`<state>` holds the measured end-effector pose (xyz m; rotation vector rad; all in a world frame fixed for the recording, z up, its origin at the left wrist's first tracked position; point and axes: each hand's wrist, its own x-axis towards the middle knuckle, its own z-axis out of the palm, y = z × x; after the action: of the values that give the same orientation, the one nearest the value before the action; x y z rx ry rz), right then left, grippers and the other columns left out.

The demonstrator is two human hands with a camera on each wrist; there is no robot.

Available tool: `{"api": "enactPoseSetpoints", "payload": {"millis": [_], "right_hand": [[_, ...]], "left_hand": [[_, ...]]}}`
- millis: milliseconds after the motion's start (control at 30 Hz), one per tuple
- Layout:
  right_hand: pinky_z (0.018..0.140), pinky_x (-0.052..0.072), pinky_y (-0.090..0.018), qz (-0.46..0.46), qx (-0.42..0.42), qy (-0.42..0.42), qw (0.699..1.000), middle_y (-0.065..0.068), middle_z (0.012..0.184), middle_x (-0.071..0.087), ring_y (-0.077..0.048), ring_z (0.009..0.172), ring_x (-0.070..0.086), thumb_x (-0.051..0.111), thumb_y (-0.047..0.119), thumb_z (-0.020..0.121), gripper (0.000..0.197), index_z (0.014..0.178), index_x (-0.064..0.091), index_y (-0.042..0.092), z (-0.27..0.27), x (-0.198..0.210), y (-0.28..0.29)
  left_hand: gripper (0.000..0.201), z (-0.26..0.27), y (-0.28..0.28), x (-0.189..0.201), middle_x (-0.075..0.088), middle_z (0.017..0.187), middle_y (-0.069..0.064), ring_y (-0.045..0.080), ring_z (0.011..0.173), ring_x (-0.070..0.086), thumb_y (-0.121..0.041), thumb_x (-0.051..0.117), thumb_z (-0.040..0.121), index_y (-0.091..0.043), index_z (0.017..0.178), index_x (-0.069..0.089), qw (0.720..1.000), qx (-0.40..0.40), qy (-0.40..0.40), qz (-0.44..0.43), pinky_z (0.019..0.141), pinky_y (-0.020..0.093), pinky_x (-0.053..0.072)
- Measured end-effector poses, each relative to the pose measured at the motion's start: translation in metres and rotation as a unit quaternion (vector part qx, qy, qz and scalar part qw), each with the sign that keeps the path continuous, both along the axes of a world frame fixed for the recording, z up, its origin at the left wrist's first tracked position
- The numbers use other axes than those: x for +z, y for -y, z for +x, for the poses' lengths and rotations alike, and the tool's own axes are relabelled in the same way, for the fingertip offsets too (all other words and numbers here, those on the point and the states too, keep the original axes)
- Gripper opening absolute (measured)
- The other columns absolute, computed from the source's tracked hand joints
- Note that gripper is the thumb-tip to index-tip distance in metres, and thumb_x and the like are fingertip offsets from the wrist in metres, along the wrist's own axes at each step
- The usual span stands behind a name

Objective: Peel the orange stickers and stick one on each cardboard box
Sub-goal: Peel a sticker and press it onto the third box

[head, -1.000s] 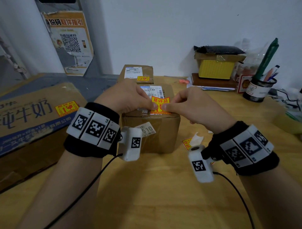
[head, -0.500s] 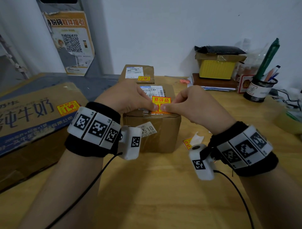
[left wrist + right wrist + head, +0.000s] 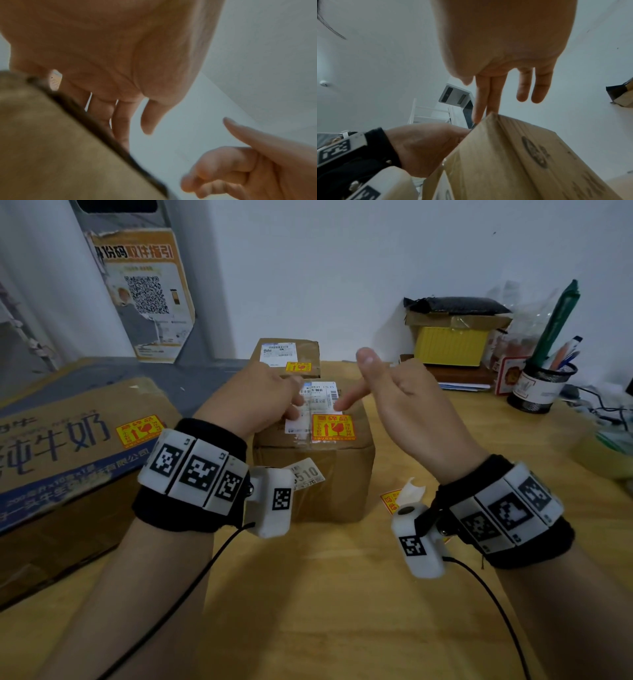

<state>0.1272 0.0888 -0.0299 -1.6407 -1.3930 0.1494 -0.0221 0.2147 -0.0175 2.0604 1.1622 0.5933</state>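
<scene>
My left hand (image 3: 260, 402) rests on top of the middle cardboard box (image 3: 313, 470), fingers relaxed and lying flat on its white shipping label, gripping nothing. My right hand (image 3: 397, 402) hangs just above the same box, its grip apart — forefinger stretched toward the label, thumb raised, the other fingers loosely bent, empty. The orange sticker (image 3: 333, 427) now lies flat on the box top, at the near right corner of that label, and neither hand touches it. Behind this box stands a smaller box (image 3: 286, 356) that already bears its own orange sticker (image 3: 298, 367), and to the left of the middle box the big carton (image 3: 68, 460) carries one too (image 3: 138, 430). So by my reckoning the sticking step on this box is just finishing, and all three boxes I can see are labelled. On the desk (image 3: 342, 594), right of the middle box and near my right wrist, lie the leftover sticker sheet (image 3: 390, 501) and a curl of white backing (image 3: 412, 489). What comes next, I judge, is either a firm rub over the sticker's edges so it holds on the tape — or, if another box waits out of view, reaching for that sheet and lifting a corner with a fingernail. I cannot tell whether more boxes remain.
</scene>
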Motion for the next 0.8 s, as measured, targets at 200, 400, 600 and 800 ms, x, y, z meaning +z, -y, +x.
{"api": "enactPoseSetpoints", "payload": {"millis": [200,400,600,800], "right_hand": [[0.097,0.030,-0.018,-0.090,0.058,0.014,0.994,0.002,0.114,0.068,-0.010,0.122,0.046,0.023,0.054,0.108,0.068,0.088,0.085,0.035,-0.005,-0.004,-0.001],[0.116,0.027,-0.045,-0.147,0.050,0.072,0.985,0.018,0.115,0.066,-0.011,0.125,0.038,0.026,0.049,0.109,0.054,0.109,0.079,0.043,-0.004,-0.010,-0.007],[0.105,0.034,-0.034,-0.137,0.066,0.051,0.987,0.016,0.090,0.058,-0.013,0.117,0.042,0.032,0.042,0.110,0.052,0.097,0.082,0.042,-0.003,-0.005,-0.005],[0.083,0.034,-0.023,-0.142,0.077,0.055,0.985,0.017,0.080,0.054,-0.006,0.099,0.043,0.034,0.041,0.110,0.051,0.096,0.083,0.041,-0.001,-0.005,-0.004]], "left_hand": [[0.049,0.007,0.002,0.003,0.080,0.076,0.007,0.025,0.076,0.070,-0.042,0.039,0.105,-0.008,0.098,0.073,0.985,0.014,0.152,-0.079,0.085,0.027,0.058],[0.050,0.009,0.011,0.007,0.081,0.090,0.007,0.023,0.090,0.076,-0.049,0.036,0.105,-0.013,0.108,0.072,0.980,-0.012,0.155,-0.127,0.089,0.035,0.052],[0.053,0.014,0.012,0.005,0.081,0.091,0.005,0.021,0.095,0.074,-0.055,0.039,0.102,-0.015,0.107,0.072,0.981,-0.010,0.146,-0.128,0.084,0.032,0.054],[0.051,0.015,0.011,0.001,0.081,0.081,0.002,0.022,0.097,0.074,-0.057,0.043,0.099,-0.016,0.101,0.072,0.981,-0.018,0.142,-0.134,0.103,0.044,0.052]]}}
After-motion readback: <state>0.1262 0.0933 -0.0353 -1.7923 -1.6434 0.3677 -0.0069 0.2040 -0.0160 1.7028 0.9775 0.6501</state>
